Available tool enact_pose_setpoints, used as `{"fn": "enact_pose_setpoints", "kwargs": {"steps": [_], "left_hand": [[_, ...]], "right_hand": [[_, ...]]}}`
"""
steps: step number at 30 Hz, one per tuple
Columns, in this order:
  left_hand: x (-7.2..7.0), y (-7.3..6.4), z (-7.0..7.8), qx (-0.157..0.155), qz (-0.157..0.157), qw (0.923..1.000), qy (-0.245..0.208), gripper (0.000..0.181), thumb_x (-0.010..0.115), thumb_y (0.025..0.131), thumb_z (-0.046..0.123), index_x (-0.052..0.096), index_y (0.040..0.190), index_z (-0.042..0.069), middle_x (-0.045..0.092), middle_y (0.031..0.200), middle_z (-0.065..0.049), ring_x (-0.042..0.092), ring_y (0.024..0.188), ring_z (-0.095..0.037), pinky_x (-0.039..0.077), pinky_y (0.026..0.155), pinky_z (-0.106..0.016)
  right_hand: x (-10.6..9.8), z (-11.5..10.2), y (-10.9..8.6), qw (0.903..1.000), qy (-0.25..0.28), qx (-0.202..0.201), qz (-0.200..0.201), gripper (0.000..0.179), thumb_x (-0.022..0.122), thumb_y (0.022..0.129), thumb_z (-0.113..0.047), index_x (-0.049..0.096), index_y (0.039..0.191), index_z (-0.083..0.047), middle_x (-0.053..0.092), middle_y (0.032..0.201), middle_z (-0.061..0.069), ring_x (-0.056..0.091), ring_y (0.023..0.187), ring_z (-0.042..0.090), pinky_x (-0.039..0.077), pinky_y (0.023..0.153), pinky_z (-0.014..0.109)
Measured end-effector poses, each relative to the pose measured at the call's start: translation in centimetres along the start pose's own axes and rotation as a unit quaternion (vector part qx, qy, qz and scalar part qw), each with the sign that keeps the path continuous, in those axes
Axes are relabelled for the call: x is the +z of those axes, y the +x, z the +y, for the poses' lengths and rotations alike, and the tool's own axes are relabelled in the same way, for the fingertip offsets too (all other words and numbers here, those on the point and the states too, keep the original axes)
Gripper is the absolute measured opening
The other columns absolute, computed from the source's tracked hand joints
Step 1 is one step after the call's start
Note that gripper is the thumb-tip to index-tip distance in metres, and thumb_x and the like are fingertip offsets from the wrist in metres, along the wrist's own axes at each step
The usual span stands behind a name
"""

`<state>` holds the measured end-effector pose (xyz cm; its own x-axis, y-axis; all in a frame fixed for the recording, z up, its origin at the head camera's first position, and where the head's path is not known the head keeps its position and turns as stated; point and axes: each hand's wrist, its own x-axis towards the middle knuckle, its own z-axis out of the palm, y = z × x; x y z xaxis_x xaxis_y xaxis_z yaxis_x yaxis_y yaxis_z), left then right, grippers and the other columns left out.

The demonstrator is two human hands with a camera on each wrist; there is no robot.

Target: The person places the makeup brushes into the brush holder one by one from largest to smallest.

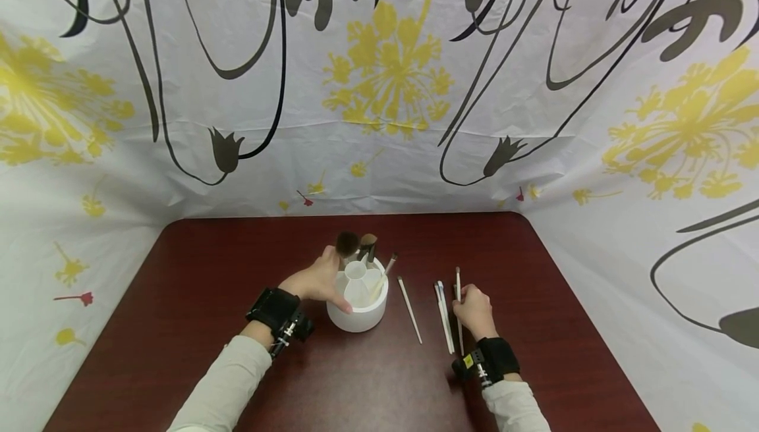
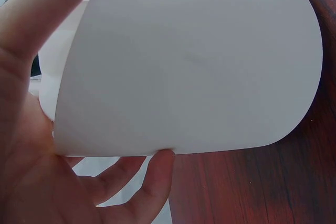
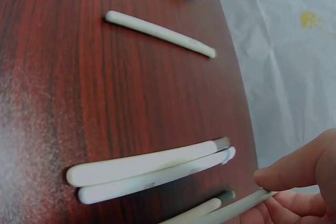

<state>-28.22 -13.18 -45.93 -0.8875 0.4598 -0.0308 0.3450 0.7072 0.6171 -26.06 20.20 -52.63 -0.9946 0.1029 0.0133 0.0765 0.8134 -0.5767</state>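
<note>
And here's the left hand (image 1: 320,282), its fingers wrapped round the white compartmented brush holder (image 1: 356,319), which stands on the dark red worktop (image 1: 367,392) with several makeup brushes (image 1: 347,243) in it; across the way, the right hand (image 1: 476,312) pinches a slim pale brush (image 3: 242,205) between thumb and fingers, another brush (image 3: 197,212) right beside it, two white-handled brushes (image 1: 443,317) lying together next along, and one thin brush (image 1: 410,310) alone nearer the holder
</note>
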Motion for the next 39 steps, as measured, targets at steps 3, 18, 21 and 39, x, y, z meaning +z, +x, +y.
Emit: {"fn": "enact_pose_setpoints", "kwargs": {"steps": [3, 18, 21, 39], "left_hand": [[0.0, 0.0, 0.0, -0.002, -0.001, 1.0000, 0.002, 0.110, 0.089, 0.043, 0.038, 0.029, 0.129, 0.005, 0.031, 0.123, -0.021, 0.043, 0.108, -0.035, 0.038, 0.092, -0.044], [0.2, -0.1, 0.0, 0.000, -0.001, 1.0000, 0.001, 0.109, 0.089, 0.045, 0.036, 0.028, 0.130, 0.005, 0.030, 0.123, -0.022, 0.044, 0.108, -0.035, 0.038, 0.092, -0.045], [0.1, -0.1, 0.1, -0.001, -0.001, 1.0000, -0.002, 0.109, 0.089, 0.045, 0.036, 0.028, 0.129, 0.005, 0.031, 0.123, -0.021, 0.044, 0.107, -0.035, 0.038, 0.091, -0.045], [0.2, -0.1, 0.0, -0.003, 0.000, 0.9999, -0.010, 0.110, 0.089, 0.043, 0.036, 0.028, 0.129, 0.006, 0.031, 0.123, -0.020, 0.043, 0.108, -0.034, 0.038, 0.092, -0.045]], "right_hand": [[-0.1, -0.4, -0.2, 0.9999, 0.001, -0.006, 0.010, 0.025, 0.061, 0.079, -0.005, 0.053, 0.099, 0.008, 0.056, 0.077, 0.013, 0.052, 0.060, 0.020, 0.041, 0.051, 0.031], [-1.6, -3.8, -1.3, 0.9944, 0.023, -0.086, 0.056, 0.024, 0.063, 0.080, -0.002, 0.054, 0.101, 0.005, 0.058, 0.078, 0.010, 0.049, 0.059, 0.017, 0.038, 0.054, 0.030], [-2.0, -4.4, -1.5, 0.9931, 0.032, -0.094, 0.062, 0.025, 0.063, 0.080, -0.003, 0.055, 0.103, 0.004, 0.060, 0.081, 0.012, 0.053, 0.062, 0.020, 0.041, 0.054, 0.031], [-3.4, -8.3, -2.8, 0.9710, 0.052, -0.202, 0.117, 0.022, 0.066, 0.078, 0.001, 0.057, 0.098, 0.003, 0.060, 0.076, 0.010, 0.055, 0.061, 0.018, 0.043, 0.053, 0.029]]}}
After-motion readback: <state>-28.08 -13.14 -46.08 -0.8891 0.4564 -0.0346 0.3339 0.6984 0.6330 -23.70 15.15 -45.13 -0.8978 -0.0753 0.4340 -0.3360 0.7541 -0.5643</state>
